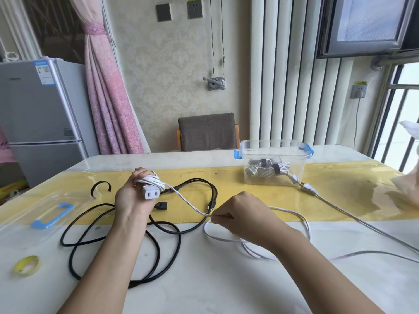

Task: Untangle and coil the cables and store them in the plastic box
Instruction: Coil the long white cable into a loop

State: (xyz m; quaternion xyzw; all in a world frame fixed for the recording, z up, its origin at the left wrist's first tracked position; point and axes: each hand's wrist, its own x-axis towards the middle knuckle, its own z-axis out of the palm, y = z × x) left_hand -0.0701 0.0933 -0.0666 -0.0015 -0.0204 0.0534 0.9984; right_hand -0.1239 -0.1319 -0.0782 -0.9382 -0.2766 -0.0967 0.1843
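fridge label [44, 72] was unreadable. plastic box [294, 171] held strapped white coils [269, 169]; left fingers [141, 172] gripped the wound white cable [188, 203], right fingers [221, 217] pinched its strand.

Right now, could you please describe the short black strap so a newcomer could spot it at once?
Follow the yellow runner across the table to its left end, just beyond the clear lid with the blue handle. There the short black strap stands curled in an open arc, apart from the long black cable, which sprawls in big loops.
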